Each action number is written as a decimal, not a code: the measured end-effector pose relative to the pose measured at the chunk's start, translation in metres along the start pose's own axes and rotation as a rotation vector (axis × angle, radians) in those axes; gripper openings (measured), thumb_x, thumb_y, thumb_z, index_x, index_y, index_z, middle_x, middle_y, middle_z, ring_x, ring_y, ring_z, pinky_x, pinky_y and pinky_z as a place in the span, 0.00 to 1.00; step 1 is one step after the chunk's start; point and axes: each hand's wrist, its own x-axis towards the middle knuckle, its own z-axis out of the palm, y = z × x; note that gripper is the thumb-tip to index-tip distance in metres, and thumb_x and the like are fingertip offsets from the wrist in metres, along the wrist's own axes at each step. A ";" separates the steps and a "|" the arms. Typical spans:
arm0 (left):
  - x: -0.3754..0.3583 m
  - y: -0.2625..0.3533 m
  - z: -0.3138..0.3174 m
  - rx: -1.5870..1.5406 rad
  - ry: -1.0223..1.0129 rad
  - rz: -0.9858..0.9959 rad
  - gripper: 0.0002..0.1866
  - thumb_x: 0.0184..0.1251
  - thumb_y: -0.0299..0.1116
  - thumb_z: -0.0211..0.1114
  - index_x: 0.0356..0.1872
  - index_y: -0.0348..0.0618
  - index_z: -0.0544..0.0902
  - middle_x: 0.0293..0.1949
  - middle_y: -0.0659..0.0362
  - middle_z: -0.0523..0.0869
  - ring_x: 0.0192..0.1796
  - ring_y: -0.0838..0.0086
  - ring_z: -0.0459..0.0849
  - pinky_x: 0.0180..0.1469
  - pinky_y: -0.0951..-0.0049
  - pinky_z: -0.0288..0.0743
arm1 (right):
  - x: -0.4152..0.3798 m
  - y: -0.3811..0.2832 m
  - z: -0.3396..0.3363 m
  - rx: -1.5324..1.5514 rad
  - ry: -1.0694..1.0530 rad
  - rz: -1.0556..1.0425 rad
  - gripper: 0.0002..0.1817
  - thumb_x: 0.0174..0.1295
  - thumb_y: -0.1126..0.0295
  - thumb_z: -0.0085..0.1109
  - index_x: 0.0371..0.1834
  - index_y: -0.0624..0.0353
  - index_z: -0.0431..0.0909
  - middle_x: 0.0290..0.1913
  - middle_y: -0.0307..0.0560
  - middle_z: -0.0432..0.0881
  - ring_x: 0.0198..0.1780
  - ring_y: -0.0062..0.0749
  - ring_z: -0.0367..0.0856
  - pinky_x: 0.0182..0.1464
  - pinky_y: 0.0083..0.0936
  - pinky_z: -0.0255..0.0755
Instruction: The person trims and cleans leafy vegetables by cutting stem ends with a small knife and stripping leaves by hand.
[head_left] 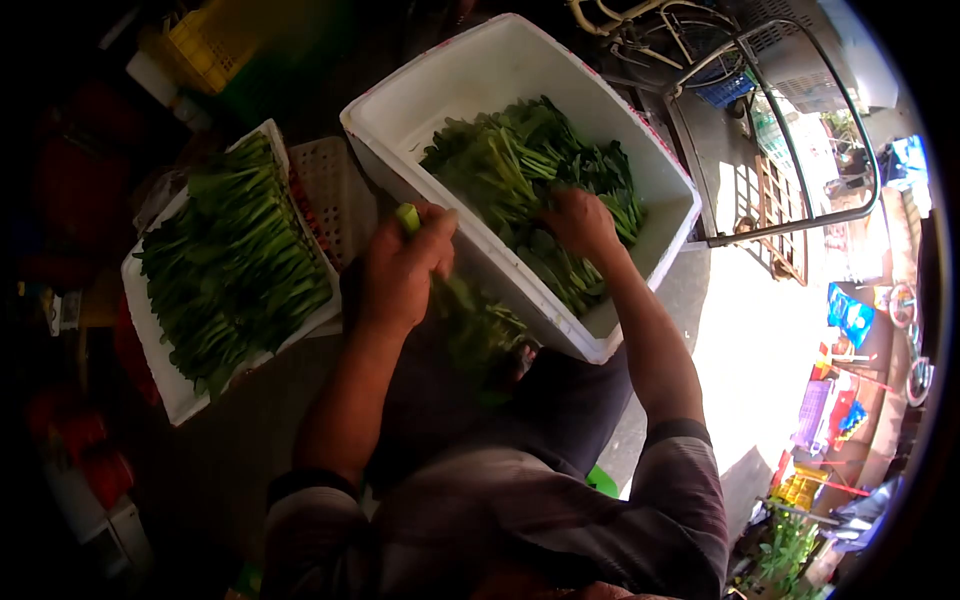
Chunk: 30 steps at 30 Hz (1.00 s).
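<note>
My left hand [402, 268] grips a bunch of leafy greens [470, 325] by the stems, a pale stem end sticking up above my fist and the leaves hanging down over my lap. My right hand [580, 222] reaches into a big white foam box [470, 75] and rests on the loose greens [520, 160] piled inside it, fingers closed among the stalks. The box leans against my knees.
A second white foam box [165, 385] on the left holds greens [230, 265] laid in neat rows. A pale plastic basket [325, 185] lies between the boxes. A yellow crate [205, 40] sits far back. A metal cart frame [790, 130] and sunlit pavement are at right.
</note>
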 end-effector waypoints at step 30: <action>-0.108 -0.032 0.034 0.856 -0.184 0.323 0.04 0.71 0.26 0.71 0.37 0.37 0.84 0.34 0.61 0.85 0.33 0.81 0.80 0.35 0.78 0.73 | -0.172 -0.089 0.001 1.618 0.014 0.388 0.10 0.71 0.68 0.62 0.50 0.61 0.80 0.34 0.39 0.84 0.25 0.17 0.72 0.32 0.21 0.75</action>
